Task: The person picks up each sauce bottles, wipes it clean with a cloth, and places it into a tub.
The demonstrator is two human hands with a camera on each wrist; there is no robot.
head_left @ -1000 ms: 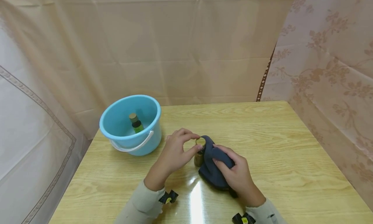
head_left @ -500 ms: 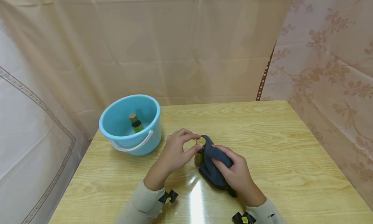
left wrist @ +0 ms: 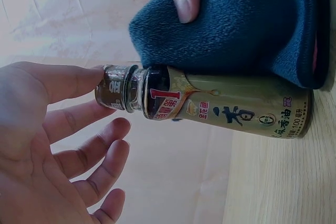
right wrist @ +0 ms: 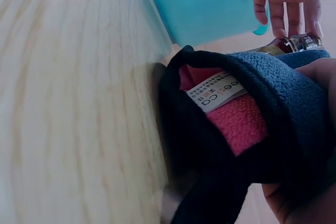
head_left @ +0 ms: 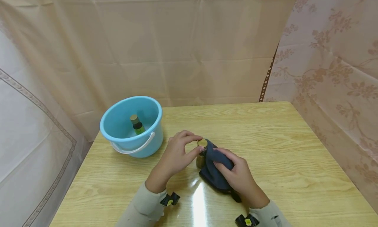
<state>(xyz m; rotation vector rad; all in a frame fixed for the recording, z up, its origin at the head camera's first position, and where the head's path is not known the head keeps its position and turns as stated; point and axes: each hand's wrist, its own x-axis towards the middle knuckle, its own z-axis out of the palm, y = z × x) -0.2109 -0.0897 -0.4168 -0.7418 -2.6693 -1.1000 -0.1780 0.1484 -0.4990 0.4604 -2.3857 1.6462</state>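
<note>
A small bottle of sesame oil (left wrist: 231,108) with a gold-brown cap (left wrist: 114,87) stands upright on the table. My left hand (head_left: 177,153) pinches the cap between thumb and forefinger, its other fingers loosely bent away from the bottle in the left wrist view. With my right hand (head_left: 240,171) I grip a folded dark blue cloth (head_left: 217,168) and hold it against the bottle's side. The cloth covers part of the bottle in the head view. Its pink inner side and a white label (right wrist: 216,92) show in the right wrist view.
A light blue bucket (head_left: 159,132) with a white handle (head_left: 138,150) stands to the left on the wooden table (head_left: 283,148). Inside it is a bottle with a green label (head_left: 139,130). A beige curtain (head_left: 177,50) hangs behind the table.
The cloth and my right hand have shifted slightly left along the bottle, and the cloth's top fold has dropped from beside the cap. My left hand stays at the cap.
</note>
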